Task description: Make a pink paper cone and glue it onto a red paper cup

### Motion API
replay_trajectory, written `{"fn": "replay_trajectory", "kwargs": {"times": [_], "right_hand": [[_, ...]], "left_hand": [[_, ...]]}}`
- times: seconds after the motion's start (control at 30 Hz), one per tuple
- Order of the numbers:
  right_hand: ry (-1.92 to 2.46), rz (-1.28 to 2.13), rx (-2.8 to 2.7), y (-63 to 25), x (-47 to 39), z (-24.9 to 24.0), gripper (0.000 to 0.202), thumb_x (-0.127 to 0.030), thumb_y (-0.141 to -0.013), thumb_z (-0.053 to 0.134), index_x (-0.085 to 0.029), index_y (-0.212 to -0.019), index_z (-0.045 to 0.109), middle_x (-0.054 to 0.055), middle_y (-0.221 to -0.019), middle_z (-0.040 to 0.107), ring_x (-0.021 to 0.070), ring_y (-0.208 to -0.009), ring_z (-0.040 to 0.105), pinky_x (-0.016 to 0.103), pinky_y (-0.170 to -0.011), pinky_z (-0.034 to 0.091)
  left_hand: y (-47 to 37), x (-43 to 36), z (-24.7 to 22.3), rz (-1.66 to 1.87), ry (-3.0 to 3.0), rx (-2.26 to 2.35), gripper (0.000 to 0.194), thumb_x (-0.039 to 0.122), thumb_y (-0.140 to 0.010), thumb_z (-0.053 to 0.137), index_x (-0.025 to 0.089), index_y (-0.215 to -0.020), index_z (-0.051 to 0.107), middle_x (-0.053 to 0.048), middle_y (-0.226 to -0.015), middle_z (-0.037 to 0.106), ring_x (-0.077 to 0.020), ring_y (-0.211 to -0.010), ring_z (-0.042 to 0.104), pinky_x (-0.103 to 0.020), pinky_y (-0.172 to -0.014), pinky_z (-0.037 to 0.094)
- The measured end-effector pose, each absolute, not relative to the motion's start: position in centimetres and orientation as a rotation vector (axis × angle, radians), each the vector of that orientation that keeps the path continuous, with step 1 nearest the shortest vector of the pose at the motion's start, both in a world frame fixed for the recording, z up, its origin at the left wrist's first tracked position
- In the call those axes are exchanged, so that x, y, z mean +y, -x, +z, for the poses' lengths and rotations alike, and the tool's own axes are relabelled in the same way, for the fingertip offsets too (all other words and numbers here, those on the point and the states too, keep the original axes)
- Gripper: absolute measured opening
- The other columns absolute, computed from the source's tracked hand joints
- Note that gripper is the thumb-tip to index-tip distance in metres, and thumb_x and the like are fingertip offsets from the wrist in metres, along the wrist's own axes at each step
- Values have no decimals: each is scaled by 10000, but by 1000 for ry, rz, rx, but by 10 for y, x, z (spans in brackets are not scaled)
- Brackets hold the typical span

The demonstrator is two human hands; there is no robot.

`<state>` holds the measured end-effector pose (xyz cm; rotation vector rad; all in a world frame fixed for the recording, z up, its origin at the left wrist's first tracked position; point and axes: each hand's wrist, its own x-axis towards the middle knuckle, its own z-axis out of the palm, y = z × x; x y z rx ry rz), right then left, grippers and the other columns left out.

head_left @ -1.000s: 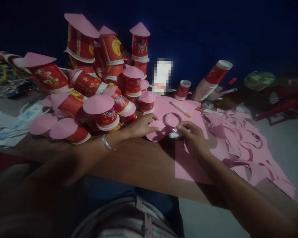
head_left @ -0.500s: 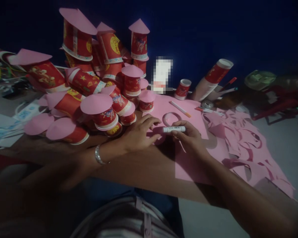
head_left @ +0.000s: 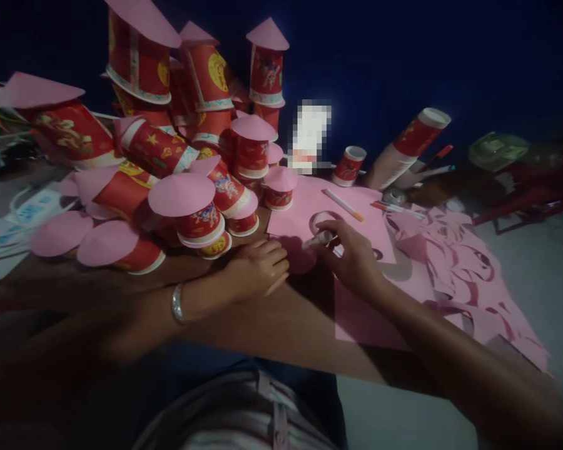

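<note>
Right hand (head_left: 354, 256) grips a white tube (head_left: 318, 240) over the shadowed pink disc (head_left: 301, 262), left hand (head_left: 256, 270) curled alongside, palm hidden, tabletop (head_left: 276, 325) and edge nearer.

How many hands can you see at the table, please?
2: the left hand beside the pink paper disc, and the right hand, holding a white tube.

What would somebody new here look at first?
Probably the crowd of red cups with pink pointed hats, piled up on the left, some lying over. Next, perhaps, the bright pixelated patch at the back, near the middle. Then the right hand, holding a white tube by a pink paper disc.
</note>
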<state>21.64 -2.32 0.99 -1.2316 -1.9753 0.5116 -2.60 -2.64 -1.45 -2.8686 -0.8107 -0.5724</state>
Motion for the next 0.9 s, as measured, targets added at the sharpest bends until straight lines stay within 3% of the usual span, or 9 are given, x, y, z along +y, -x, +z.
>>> {"fn": "replay_trajectory", "kwargs": {"times": [0.27, 0.9], "right_hand": [[1088, 308, -2207, -202, -14, 12, 145, -230, -979, 563, -182, -1077, 658, 76, -933, 676, 170, -748, 621, 308, -678, 511], [1208, 207, -2297, -202, 0, 4, 109, -230, -962, 582, -185, -991, 677, 85, -954, 686, 187, -775, 622, 305, -682, 473]], "left_hand": [[27, -25, -15, -498, 2862, -774, 190, 223, -943, 572, 169, -779, 650, -64, -801, 653, -227, -843, 590, -377, -811, 479], [26, -26, -17, -480, 2918, -827, 188, 220, -980, 539, 163, -839, 649, -63, -837, 660, -218, -857, 576, -371, -809, 437]]}}
